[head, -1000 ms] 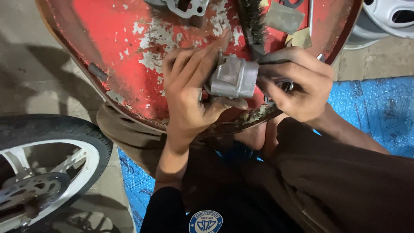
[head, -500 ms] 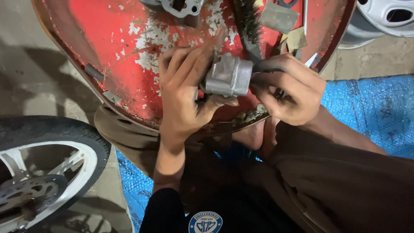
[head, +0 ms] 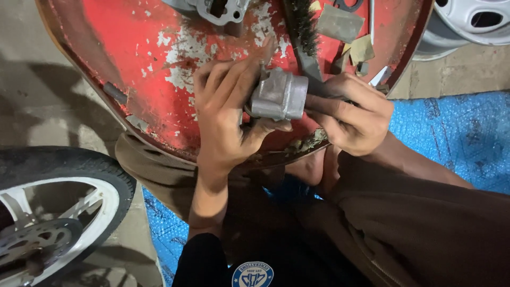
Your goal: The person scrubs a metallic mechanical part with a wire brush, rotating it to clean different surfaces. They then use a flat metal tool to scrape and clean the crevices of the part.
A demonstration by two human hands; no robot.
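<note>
Over the near edge of the round red tray, its paint flaked to bare metal in patches, both hands meet on a small grey cast-metal part. The left hand is wrapped around the part's left side, fingers curled over the top and thumb tucked under it, closed firmly on the casting. The right hand is closed too, its fingers bunched around something dark and slim pressed against the part's right end; what that is I cannot tell.

The part looks like stiff, solid metal, fairly heavy for its size, and not fragile. Its surface seems grimy, and both hands are smeared, so it may be slippery; the blocky body with its ribs and corners offers the surest hold, as the left hand has it now.

Just behind the part on the tray lies a wire brush, bristles up. Farther back sits another grey casting with openings, and to the right of the brush are scraps of sandpaper. Left of the tray and below it stands a tyre with a white spoked wheel; a silver rim lies off the tray's far right. A blue tarp covers the floor beneath the person's brown trousers. Nothing blocks the hands; the brush is the closest neighbour.
</note>
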